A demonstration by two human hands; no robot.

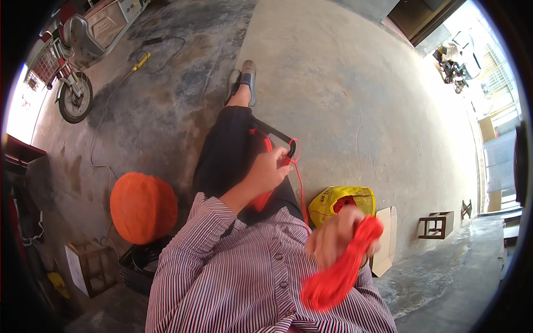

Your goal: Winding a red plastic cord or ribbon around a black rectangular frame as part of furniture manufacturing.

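Observation:
My left hand (pixel 267 173) is over my lap, fingers pinched at the curved end of a black bar (pixel 272 130), where red cord (pixel 300 186) loops round it. Beneath that hand a red piece (pixel 261 201) shows partly on my dark trousers; its kind is hard to make out. Raised in front of my chest on the right, my right hand (pixel 335 235) is closed round a thick hank of red cord (pixel 340 277), slightly blurred. A single strand runs from the bar down toward the right hand.
A yellow bag (pixel 321 206) with red stuff inside stands right of my legs, beside an open cardboard piece (pixel 384 244). To my left are a round orange cushion-like object (pixel 143 208) and a black crate (pixel 136 269). A wooden stool (pixel 436 226) stands farther right.

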